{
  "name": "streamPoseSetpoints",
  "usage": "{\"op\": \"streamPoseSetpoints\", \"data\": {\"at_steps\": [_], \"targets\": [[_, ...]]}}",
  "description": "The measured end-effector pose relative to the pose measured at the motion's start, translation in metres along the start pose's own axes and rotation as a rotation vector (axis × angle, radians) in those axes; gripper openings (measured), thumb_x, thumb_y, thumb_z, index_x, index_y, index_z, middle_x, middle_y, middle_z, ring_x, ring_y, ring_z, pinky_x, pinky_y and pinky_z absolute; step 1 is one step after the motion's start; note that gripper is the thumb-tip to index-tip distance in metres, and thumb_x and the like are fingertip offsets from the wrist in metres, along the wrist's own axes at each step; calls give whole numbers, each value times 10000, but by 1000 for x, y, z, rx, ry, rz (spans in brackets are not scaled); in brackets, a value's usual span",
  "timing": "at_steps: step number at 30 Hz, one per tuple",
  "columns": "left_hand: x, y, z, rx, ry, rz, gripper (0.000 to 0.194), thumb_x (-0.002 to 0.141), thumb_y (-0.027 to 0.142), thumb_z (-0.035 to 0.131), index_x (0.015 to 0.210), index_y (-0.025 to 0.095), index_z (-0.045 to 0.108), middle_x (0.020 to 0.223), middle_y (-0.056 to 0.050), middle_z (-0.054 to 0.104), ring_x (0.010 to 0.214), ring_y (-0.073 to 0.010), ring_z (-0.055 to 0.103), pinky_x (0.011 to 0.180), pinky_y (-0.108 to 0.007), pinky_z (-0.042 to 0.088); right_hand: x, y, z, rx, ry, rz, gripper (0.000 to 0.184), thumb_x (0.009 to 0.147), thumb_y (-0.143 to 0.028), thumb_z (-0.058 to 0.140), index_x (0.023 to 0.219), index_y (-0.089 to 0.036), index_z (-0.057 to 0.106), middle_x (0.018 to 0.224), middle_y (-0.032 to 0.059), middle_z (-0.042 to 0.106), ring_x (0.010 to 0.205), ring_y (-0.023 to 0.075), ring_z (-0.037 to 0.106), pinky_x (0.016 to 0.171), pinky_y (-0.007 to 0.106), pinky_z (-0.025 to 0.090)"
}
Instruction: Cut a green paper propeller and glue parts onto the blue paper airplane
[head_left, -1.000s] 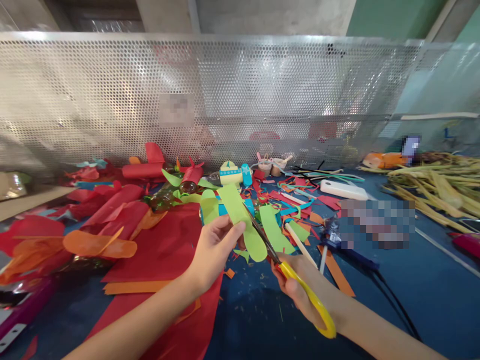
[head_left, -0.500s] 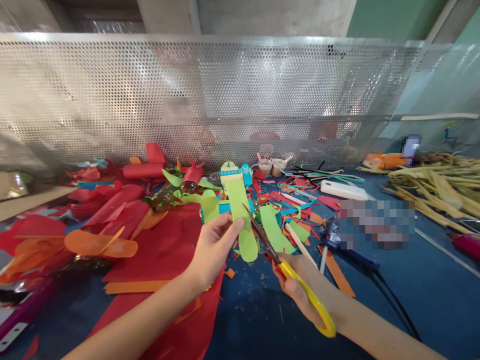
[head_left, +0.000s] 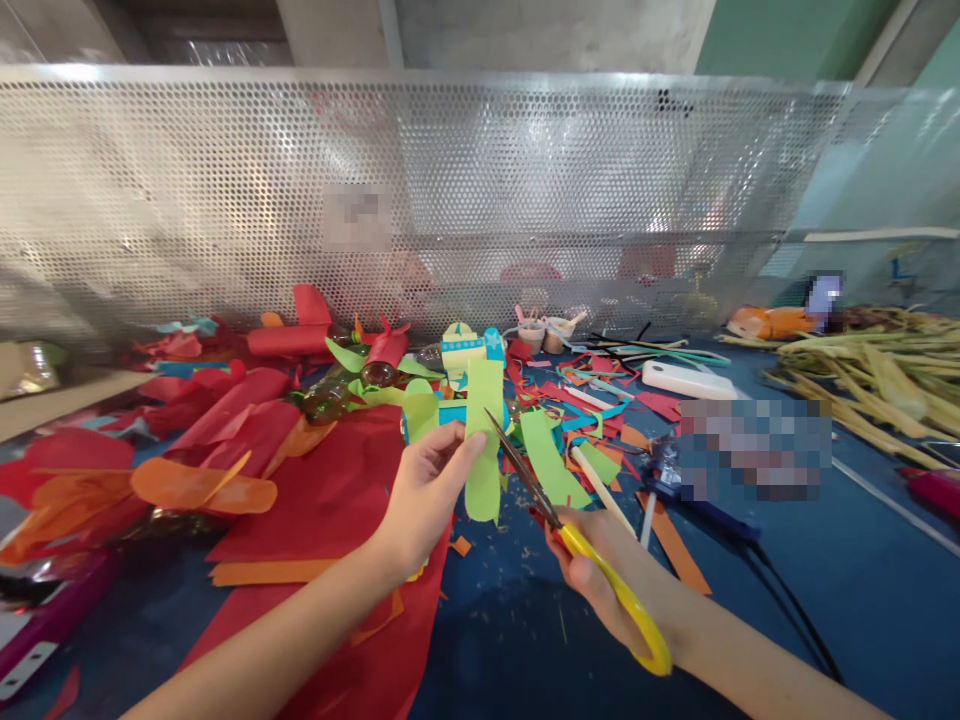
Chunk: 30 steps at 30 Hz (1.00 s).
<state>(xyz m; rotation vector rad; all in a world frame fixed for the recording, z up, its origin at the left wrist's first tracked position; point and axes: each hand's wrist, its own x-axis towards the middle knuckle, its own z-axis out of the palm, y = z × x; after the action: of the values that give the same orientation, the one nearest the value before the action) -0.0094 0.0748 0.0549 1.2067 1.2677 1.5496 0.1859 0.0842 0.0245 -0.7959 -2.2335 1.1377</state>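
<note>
My left hand (head_left: 424,495) pinches a long light-green paper strip (head_left: 484,440) by its left edge and holds it upright above the blue table. My right hand (head_left: 604,570) grips yellow-handled scissors (head_left: 581,545). Their blades point up and left, with the tips just right of the strip, close to its edge. More light-green cut pieces (head_left: 547,460) lie on the table behind the blades.
Red paper sheets (head_left: 330,500) and orange scraps cover the table's left side. Paper-covered bottle models (head_left: 375,365) and coloured offcuts lie in the middle. A white block (head_left: 686,380), dry yellow stalks (head_left: 877,375) and a black cable (head_left: 787,600) are on the right. A perforated metal screen (head_left: 480,200) stands behind.
My left hand has turned the green strip from slanting to upright, edge toward the scissors. The blades have slipped from behind the paper to its right side.
</note>
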Motion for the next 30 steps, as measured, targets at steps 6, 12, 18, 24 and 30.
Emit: {"op": "streamPoseSetpoints", "data": {"at_steps": [6, 12, 18, 24, 30], "targets": [[0, 0, 0, -6, -9, -26, 284, 761, 415, 634, 646, 178, 527, 573, 37, 513, 502, -97, 462, 480, -218, 382, 0, 1, 1, -2, -5, 3, 628, 782, -792, 197, 660, -194, 343, 578, -33, 342, 504, 94, 292, 469, 254, 220], [0, 2, 0, -9, -10, -39, 291, 745, 434, 642, 655, 180, 532, 568, 33, 534, 488, -102, 481, 462, -218, 384, -1, -1, -1, -9, -6, 2, 637, 776, -801, 178, 658, -195, 338, 572, -34, 332, 510, 99, 292, 469, 254, 212], [0, 0, 1, -17, 3, -37, 290, 739, 430, 650, 656, 177, 538, 570, 28, 544, 496, -109, 497, 466, -224, 394, -1, -1, -1, -3, -3, 6, 633, 768, -806, 202, 654, -197, 333, 568, -35, 329, 504, 97, 287, 466, 252, 209], [0, 1, 0, -18, -3, -32, 286, 740, 424, 649, 652, 173, 545, 571, 28, 529, 493, -102, 478, 463, -217, 383, 0, -1, -1, -8, -4, 13, 640, 767, -808, 199, 651, -194, 338, 566, -39, 328, 503, 95, 288, 465, 249, 209], [3, 3, 0, -18, 20, 2, 277, 707, 427, 678, 684, 176, 562, 602, 28, 522, 545, -112, 486, 537, -227, 421, -1, 3, 0, -29, -7, 8, 625, 783, -790, 195, 663, -195, 348, 567, -39, 338, 491, 91, 289, 453, 245, 217]]}}
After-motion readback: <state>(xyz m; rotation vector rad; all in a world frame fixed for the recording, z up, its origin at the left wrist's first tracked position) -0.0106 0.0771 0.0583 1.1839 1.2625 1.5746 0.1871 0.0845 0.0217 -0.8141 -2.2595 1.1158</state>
